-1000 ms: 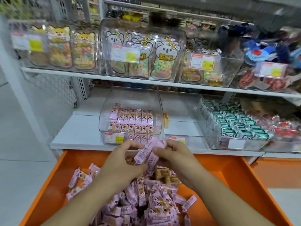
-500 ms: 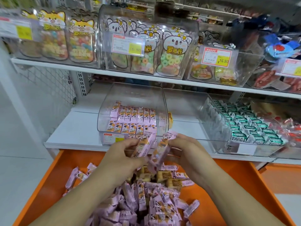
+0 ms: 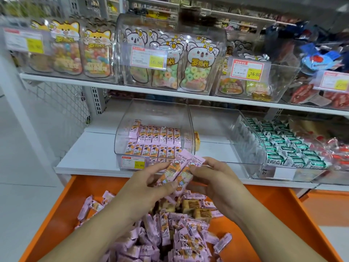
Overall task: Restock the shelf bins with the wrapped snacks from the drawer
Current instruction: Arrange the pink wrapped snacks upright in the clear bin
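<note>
An open orange drawer (image 3: 62, 210) below the shelf holds a heap of pink wrapped snacks (image 3: 181, 241). Above the heap, my left hand (image 3: 145, 188) and my right hand (image 3: 215, 180) together hold a few pink-and-orange snack packets (image 3: 179, 172) side by side, fingers and thumbs pinching them. Just behind my hands stands a clear shelf bin (image 3: 151, 114) with rows of the same pink snacks (image 3: 156, 140) stood upright inside. Its front carries a price tag (image 3: 135, 162).
A second clear bin (image 3: 213, 125) to the right looks nearly bare, with one yellowish packet at its left. Further right, a bin of green wrapped snacks (image 3: 287, 146). The upper shelf (image 3: 113, 86) carries bins of gummy bags. White floor lies to the left.
Both hands have lifted the packets up from the drawer heap towards the bin front and lined them up side by side. The camera view has moved closer to the shelf.
</note>
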A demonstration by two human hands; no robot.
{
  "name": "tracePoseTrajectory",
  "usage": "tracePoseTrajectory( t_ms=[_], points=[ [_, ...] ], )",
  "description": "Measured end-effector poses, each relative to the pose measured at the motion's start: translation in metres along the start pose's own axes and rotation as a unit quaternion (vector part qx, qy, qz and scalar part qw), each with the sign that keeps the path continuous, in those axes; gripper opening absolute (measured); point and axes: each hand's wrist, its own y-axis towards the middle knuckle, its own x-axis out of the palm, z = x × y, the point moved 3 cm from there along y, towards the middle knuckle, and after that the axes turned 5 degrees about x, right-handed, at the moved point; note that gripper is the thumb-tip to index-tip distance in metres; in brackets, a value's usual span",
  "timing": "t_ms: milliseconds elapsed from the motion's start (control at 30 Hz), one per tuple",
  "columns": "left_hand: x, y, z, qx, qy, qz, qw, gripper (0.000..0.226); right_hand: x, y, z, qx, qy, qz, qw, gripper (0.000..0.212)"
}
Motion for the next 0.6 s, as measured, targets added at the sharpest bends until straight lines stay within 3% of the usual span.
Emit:
tracePoseTrajectory(
  t_ms=[167, 267, 400, 500, 600],
  points=[
    [-0.003, -0.002, -0.002, -0.005, -0.005, -0.001, 1.0, 0.061, 0.0, 0.0, 0.01, 0.008, 0.002, -0.016, 1.0, 0.04],
    [-0.009, 0.0, -0.001, -0.019, 0.002, -0.008, 1.0, 0.059, -0.001, -0.005, 0.002, -0.01, -0.113, -0.004, 0.994, 0.039],
    [-0.016, 0.005, 0.005, -0.015, 0.046, -0.051, 0.997, 0.062, 0.002, -0.013, -0.017, -0.04, -0.243, -0.034, 0.968, 0.054],
    [-0.021, 0.006, 0.008, -0.031, 0.067, -0.091, 0.993, 0.062, 0.005, -0.018, -0.022, -0.056, -0.292, -0.061, 0.953, 0.035],
    [-0.029, 0.004, 0.016, -0.038, 0.08, -0.11, 0.99, 0.057, 0.007, -0.021, -0.02, -0.043, -0.265, -0.083, 0.96, 0.023]
  ],
)
